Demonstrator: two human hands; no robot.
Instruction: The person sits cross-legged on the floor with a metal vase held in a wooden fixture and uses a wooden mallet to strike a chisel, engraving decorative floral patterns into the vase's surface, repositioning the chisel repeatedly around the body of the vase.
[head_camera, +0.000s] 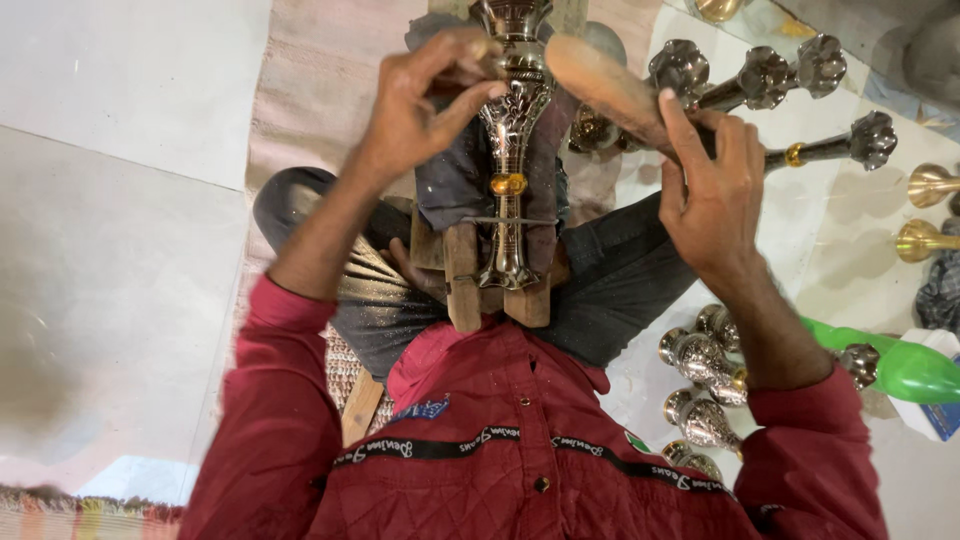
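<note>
Left hand pinched on a small tool against the upper part of an ornate silver metal stem, upright at centre between wooden blocks on the lap. Right hand closed around a wooden mallet. Further right, finished metal pieces lying on the floor.

Floor: pale, smooth.
On floor: woven mat, silver goblets, ornate metal stems, brass cups.

Bright, even light, glints on metal, slightly soft focus
</note>
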